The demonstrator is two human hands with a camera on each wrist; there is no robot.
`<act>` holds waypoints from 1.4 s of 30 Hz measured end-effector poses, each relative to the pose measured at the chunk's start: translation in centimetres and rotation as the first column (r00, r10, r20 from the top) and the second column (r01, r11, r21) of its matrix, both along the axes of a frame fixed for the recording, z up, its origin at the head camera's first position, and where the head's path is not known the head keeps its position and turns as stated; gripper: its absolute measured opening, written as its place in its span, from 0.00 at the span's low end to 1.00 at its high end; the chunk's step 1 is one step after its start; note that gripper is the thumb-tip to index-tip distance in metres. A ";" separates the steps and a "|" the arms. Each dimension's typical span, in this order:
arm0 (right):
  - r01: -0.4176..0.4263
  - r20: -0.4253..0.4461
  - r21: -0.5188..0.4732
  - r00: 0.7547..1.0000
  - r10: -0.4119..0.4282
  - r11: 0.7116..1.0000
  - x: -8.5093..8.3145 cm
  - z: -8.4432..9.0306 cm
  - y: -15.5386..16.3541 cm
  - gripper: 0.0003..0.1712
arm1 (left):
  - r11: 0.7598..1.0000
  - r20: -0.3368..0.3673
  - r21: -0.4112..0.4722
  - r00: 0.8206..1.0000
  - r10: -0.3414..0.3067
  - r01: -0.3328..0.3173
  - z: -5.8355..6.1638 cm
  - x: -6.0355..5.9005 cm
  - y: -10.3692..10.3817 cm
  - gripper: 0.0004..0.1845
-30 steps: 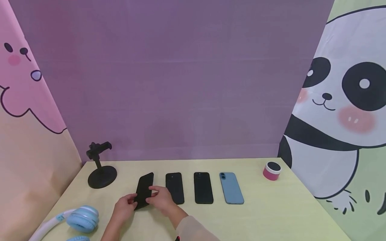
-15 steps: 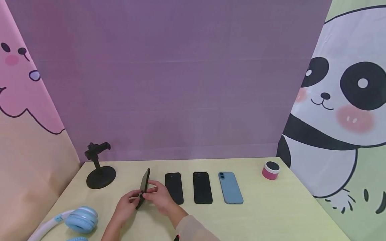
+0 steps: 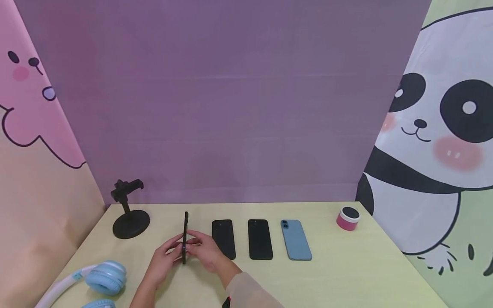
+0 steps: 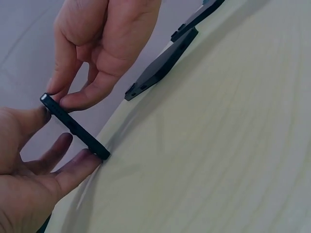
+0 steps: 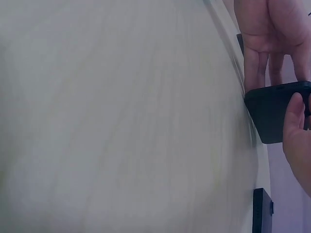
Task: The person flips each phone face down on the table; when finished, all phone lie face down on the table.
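Observation:
A black phone point(image 3: 185, 236) stands on its long edge on the pale yellow table point(image 3: 346, 265), turned edge-on to me. My left hand point(image 3: 169, 253) pinches its near end from the left, thumb on the upper edge and fingers at the lower edge. From the right, my right hand point(image 3: 201, 249) pinches the same end. In the left wrist view the phone point(image 4: 75, 128) is a thin dark bar between the left hand point(image 4: 34, 170) and the right hand point(image 4: 97, 58). The right wrist view shows one corner of the phone point(image 5: 277, 111).
Two black phones point(image 3: 223, 238) point(image 3: 259, 238) and a blue phone point(image 3: 295, 239) lie face down in a row to the right. A black phone stand point(image 3: 129, 214) is at the back left, blue headphones point(image 3: 102, 278) at the front left, a pink tin point(image 3: 348, 218) at the back right.
The phone has been tipped up from a slant on the table to standing on its edge. Both hands stayed at its near end.

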State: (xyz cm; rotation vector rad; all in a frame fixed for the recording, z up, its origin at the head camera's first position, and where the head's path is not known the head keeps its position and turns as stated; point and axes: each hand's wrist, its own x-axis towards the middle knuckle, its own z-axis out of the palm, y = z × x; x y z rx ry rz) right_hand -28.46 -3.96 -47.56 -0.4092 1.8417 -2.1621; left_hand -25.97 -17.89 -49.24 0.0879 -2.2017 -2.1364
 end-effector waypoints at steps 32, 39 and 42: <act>-0.033 -0.016 0.054 0.999 0.034 0.998 0.0 0.2 0.2 0.26 | 0.997 -0.015 0.079 1.000 -0.003 0.004 0.1 0.2 -0.1 0.20; -0.050 -0.051 0.109 0.997 0.055 0.993 0.3 0.0 0.2 0.26 | 1.000 0.002 0.005 1.000 0.027 -0.027 0.9 0.6 -0.2 0.24; -0.054 -0.067 0.159 0.996 0.065 0.986 0.3 -0.5 0.3 0.26 | 0.998 -0.007 -0.028 0.998 0.055 -0.055 1.0 0.6 -0.2 0.25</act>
